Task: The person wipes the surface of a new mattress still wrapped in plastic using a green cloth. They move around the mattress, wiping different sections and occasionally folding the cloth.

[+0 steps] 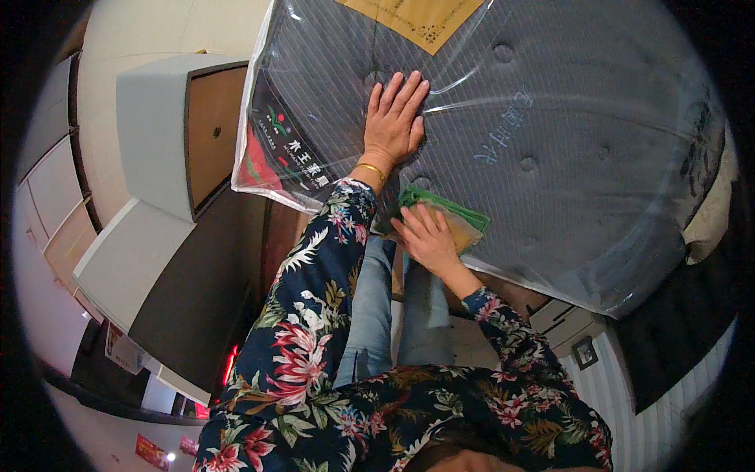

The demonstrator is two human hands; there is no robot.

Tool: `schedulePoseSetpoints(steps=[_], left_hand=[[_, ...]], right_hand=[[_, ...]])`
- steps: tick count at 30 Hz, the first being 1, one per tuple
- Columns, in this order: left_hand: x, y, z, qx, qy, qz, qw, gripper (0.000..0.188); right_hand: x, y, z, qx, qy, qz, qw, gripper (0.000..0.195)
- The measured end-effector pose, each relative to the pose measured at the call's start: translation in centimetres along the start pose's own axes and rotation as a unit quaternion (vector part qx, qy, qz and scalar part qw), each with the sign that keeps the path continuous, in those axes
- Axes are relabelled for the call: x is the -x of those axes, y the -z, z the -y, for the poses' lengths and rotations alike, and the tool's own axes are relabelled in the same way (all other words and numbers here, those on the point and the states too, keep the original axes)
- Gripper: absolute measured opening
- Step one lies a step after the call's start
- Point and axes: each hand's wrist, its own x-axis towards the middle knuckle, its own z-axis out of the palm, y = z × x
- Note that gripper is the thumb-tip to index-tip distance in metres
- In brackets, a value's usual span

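Note:
A dark grey pinstriped, tufted mattress (566,106) lies before me under clear plastic film, with white edging and printed writing. My left hand (395,118), a gold bangle at its wrist, rests palm down on the film with its fingers apart, holding nothing. Nearer my body, my right hand (427,236) presses on a folded green and yellow cloth (466,219) at the mattress's near edge. Whether any fingers reach beneath the cloth is hidden. Beyond my left hand lies a yellow sheet (424,26) with a dark ornamental border, cut off by the picture's top.
On the left stand a pale cabinet with a brown front (218,135) and a white-topped dark unit (177,283). A pale cushion (711,212) sits by the mattress's right end. A black panel (660,354) and a drawer unit (566,321) are at lower right.

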Motion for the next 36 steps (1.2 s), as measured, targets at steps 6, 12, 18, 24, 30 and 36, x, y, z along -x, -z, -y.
schedulePoseSetpoints(steps=[6, 12, 18, 24, 30, 36], left_hand=[[0.0, 0.1, 0.1, 0.01, -0.001, 0.004, 1.0, 0.061], [0.1, 0.7, -0.3, 0.014, 0.007, 0.006, 1.0, 0.061], [-0.1, 0.3, 0.2, 0.001, -0.001, -0.01, 1.0, 0.061], [-0.2, 0.6, 0.2, -0.003, -0.007, -0.005, 1.0, 0.062], [0.1, 0.4, 0.5, -0.016, 0.003, -0.008, 1.0, 0.062], [0.1, 0.5, 0.4, -0.01, 0.001, 0.001, 1.0, 0.061]], right_hand=[[3.2, 1.6, -5.4, 0.02, 0.008, 0.014, 1.0, 0.064], [-2.9, 4.6, -7.0, 0.037, -0.223, -0.116, 0.967, 0.068], [-8.4, 3.8, -3.6, -0.003, -0.235, -0.135, 0.962, 0.063], [-2.8, 1.0, -0.7, 0.009, -0.07, -0.048, 0.996, 0.064], [3.8, 3.2, -6.2, 0.001, -0.058, -0.002, 0.998, 0.064], [-1.6, 7.2, -14.0, 0.046, -0.258, -0.164, 0.951, 0.063]])
